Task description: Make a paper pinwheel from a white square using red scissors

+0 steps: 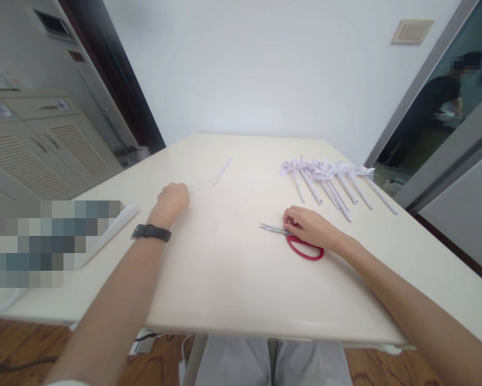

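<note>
My left hand (173, 201), with a dark band on its wrist, is closed in a fist low over the left part of the table. A small pale bit shows by its knuckles; what its fingers hold, if anything, is hidden. My right hand (307, 228) rests at the right with curled fingers on the scissors (305, 254). Their red handles lie partly under the palm, and the slim metal blades point left, nearly closed. A single rolled white paper stick (223, 170) lies beyond my left hand. Several paper pinwheels on rolled paper sticks (325, 174) lie side by side beyond my right hand.
The white table (224, 289) meets a white wall at its far edge. A blurred-out object with a white edge (112, 230) sits on the table's left side. Cabinets (43, 139) stand at the left. Through the opening at right, another person (436, 99) bends forward.
</note>
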